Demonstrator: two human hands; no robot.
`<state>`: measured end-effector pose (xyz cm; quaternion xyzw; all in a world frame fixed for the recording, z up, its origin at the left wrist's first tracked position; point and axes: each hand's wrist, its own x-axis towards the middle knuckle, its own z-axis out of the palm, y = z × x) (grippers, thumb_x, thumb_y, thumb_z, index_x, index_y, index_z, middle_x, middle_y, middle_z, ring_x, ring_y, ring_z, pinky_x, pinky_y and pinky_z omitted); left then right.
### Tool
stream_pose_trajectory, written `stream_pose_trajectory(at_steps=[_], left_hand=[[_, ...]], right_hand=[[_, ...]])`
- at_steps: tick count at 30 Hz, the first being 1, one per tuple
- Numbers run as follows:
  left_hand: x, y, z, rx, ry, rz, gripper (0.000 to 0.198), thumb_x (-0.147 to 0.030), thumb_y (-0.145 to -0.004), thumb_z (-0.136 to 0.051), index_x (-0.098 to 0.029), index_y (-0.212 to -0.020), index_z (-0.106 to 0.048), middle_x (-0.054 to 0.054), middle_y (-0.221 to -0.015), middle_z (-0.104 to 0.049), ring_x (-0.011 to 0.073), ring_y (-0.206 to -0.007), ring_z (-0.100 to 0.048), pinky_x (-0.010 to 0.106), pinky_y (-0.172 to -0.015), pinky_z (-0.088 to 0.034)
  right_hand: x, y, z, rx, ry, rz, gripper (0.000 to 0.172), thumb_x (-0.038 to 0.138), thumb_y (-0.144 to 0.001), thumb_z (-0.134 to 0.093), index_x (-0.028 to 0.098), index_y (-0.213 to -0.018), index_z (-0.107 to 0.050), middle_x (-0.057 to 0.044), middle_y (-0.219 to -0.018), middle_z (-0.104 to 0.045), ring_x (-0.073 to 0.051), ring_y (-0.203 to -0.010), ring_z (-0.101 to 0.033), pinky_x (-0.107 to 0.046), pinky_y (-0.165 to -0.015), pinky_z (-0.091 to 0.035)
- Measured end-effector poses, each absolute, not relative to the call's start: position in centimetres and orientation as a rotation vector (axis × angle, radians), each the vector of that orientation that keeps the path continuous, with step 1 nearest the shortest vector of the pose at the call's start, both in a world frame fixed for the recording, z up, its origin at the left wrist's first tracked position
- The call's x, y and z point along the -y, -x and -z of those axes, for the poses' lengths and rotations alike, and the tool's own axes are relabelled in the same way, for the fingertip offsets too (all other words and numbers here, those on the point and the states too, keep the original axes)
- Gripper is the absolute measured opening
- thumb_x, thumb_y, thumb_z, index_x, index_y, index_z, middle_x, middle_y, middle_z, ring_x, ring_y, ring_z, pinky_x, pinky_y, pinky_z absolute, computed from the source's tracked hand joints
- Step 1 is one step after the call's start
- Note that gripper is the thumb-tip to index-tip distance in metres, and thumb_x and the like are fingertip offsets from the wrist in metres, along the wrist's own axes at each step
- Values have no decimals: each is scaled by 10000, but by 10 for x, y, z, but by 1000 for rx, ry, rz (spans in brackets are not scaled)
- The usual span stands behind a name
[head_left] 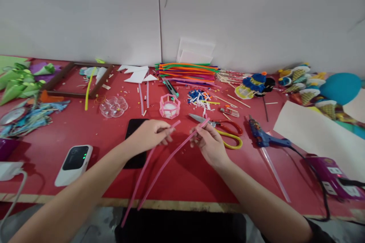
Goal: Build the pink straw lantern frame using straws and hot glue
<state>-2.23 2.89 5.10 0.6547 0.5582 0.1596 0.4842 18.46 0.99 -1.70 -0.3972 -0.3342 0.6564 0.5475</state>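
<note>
My left hand is closed around a long pink pipe cleaner, whose short end sticks out past the fingers. A second pink pipe cleaner is pinched near its upper end by my right hand. Both hang down side by side toward the table's front edge. Just beyond my hands stands a small pink octagonal frame with white inside it. Scissors with red and yellow handles lie beside my right hand, partly hidden. Under my left forearm rests a black phone.
A bundle of coloured pipe cleaners lies at the back, near a box cutter and cut bits. On the right are a blue glue gun and a purple power strip. A white device sits on the left.
</note>
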Motion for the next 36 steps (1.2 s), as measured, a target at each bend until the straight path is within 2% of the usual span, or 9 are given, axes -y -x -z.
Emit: stream_pose_trajectory(at_steps=[4, 9, 12, 14, 19, 25, 31, 34, 36], left_hand=[[-42, 48, -57, -1576, -1882, -276, 302, -419, -907, -527, -201, -863, -732, 6, -620, -734, 181, -593, -703, 252, -602, -470], [-43, 53, -44, -1710, -2165, -147, 303, -375, -914, -527, -180, -968, -753, 100, -891, -784, 266, -819, -718, 329, -722, -492], [-31, 40, -39, -1815, -2340, -294, 365, -376, -932, -524, -116, -1089, -727, 186, -1062, -738, 337, -1005, -670, 456, -910, -488], [-21, 28, -39, -1784, -2336, -448, 366, -370, -945, -512, -122, -1117, -720, 175, -1093, -727, 327, -1042, -657, 469, -951, -481], [-7, 6, -39, -1329, -2001, -502, 256, -310, -943, -530, -218, -981, -766, 40, -964, -787, 201, -880, -717, 309, -809, -532], [-9, 6, -28, -1347, -1729, -506, 198, -357, -851, -664, -244, -943, -798, 11, -931, -815, 205, -843, -744, 290, -781, -537], [-3, 7, -24, -1291, -1688, -485, 188, -341, -837, -639, -213, -854, -775, 23, -856, -803, 192, -773, -728, 273, -705, -533], [-1, 7, -22, -1307, -1663, -489, 183, -337, -828, -615, -197, -809, -732, 28, -797, -775, 183, -729, -700, 265, -653, -523], [0, 8, -20, -1300, -1630, -506, 172, -336, -830, -599, -196, -786, -690, 23, -755, -752, 177, -712, -684, 265, -650, -517]], right_hand=[[-8, -182, 17, 706, 925, -1581, 334, 368, -688, -861, 228, -840, -598, 24, -771, -730, -120, -626, -681, -256, -585, -609], [-5, -180, 20, 675, 984, -1680, 402, 392, -633, -902, 207, -810, -591, 4, -776, -759, -133, -613, -701, -279, -597, -617], [-5, -180, 20, 652, 1008, -1708, 405, 411, -617, -905, 199, -795, -610, 1, -756, -756, -138, -592, -697, -289, -589, -616], [-7, -180, 18, 633, 1023, -1703, 408, 411, -586, -917, 197, -768, -621, 7, -744, -750, -141, -594, -695, -284, -578, -612], [-12, -184, 12, 606, 1021, -1615, 372, 372, -550, -934, 201, -725, -653, 57, -637, -682, -110, -584, -657, -243, -580, -599], [-15, -190, 8, 632, 1022, -1532, 346, 398, -578, -916, 205, -702, -656, 41, -644, -697, -127, -605, -687, -264, -608, -614], [-12, -191, 8, 864, 1059, -1473, 304, 413, -678, -849, 218, -745, -625, 27, -664, -698, -160, -642, -703, -329, -663, -627], [-12, -206, -1, 1148, 1183, -1402, 280, 430, -755, -767, 219, -864, -618, -7, -772, -723, -176, -699, -711, -349, -699, -618], [-13, -226, -9, 1506, 1372, -1131, 251, 372, -836, -674, 220, -1030, -623, -60, -957, -735, -204, -825, -716, -365, -747, -600]])
